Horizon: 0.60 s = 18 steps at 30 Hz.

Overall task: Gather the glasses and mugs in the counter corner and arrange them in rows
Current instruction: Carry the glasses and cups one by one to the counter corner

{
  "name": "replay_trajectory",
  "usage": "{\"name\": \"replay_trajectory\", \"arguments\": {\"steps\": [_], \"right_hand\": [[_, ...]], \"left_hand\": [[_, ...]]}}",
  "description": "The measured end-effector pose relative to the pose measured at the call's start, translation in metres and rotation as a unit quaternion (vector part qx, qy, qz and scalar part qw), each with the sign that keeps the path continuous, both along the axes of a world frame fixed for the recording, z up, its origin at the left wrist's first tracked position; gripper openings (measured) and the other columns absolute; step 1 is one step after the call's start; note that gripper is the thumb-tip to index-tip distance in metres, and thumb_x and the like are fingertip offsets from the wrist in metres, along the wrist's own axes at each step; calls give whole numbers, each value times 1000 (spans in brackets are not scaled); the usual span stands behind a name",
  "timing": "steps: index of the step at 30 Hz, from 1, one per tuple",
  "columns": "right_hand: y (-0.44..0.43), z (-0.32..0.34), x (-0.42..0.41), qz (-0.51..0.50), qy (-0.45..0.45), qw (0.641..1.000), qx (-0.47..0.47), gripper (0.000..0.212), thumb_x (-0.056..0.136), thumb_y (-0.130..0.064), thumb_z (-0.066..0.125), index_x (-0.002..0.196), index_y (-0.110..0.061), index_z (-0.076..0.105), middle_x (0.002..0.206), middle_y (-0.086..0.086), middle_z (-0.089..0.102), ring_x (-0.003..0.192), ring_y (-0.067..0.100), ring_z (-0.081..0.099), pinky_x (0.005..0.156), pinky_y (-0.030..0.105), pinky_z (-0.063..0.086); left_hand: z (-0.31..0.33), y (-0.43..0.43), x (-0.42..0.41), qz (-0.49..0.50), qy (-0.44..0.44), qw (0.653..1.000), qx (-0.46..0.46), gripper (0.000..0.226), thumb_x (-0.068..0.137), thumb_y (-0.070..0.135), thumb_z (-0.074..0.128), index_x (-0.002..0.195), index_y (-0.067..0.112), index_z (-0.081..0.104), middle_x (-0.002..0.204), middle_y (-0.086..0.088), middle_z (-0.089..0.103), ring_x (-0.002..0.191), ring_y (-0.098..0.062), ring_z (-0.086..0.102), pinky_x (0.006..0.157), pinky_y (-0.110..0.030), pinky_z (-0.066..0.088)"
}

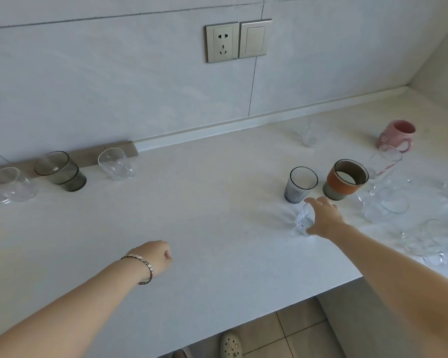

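My right hand [323, 217] is closed around a small clear glass mug [303, 221] standing on the white counter [204, 202]. Just behind it stand a ribbed grey glass [300, 184] and an orange-banded ceramic cup [344, 180]. A pink mug [396, 135] and a clear tumbler [309, 134] stand farther back. Several clear glasses [388, 202] cluster at the right. At the far left stand a clear mug [9, 186], a smoky glass [60, 171] and a clear glass [115, 164]. My left hand [157, 257], wearing a bracelet, hovers as a fist over the counter's front.
A socket and switch [238, 41] sit on the tiled wall. A metal strip [91, 155] runs along the wall behind the left glasses. The counter's front edge runs diagonally at lower right, with floor tiles and a slipper [230, 346] below.
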State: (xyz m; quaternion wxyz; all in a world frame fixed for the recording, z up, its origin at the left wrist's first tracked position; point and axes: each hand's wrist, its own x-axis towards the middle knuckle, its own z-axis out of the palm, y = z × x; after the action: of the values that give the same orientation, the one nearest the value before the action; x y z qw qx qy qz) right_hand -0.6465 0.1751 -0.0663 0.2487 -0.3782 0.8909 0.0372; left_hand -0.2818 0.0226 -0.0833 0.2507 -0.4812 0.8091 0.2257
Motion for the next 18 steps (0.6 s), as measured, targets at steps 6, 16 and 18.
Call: {"name": "replay_trajectory", "arguments": {"steps": [6,16,18], "right_hand": [[-13,11,34,75,46,996,8,79,71,-32,74,140,-31,35,137,0,39,121,27,43,89,33,47],[-113,35,224,240,-21,970,-27,81,72,-43,71,142,-32,31,136,0,39,121,25,47,94,31,44],[-137,34,276,271,-33,962,-30,82,73,-44,71,143,-31,30,136,1,39,121,24,46,95,30,43]], "left_hand": [[0,-4,32,53,-12,999,1,13,90,22,40,83,25,51,110,1,63,106,-21,62,91,-32,48],[5,-35,175,163,-27,986,-6,13,91,21,38,84,22,49,96,2,56,87,-19,51,84,-29,44],[6,-45,216,190,-29,981,-3,11,91,20,39,85,22,49,94,2,53,86,-19,49,82,-27,42]]}}
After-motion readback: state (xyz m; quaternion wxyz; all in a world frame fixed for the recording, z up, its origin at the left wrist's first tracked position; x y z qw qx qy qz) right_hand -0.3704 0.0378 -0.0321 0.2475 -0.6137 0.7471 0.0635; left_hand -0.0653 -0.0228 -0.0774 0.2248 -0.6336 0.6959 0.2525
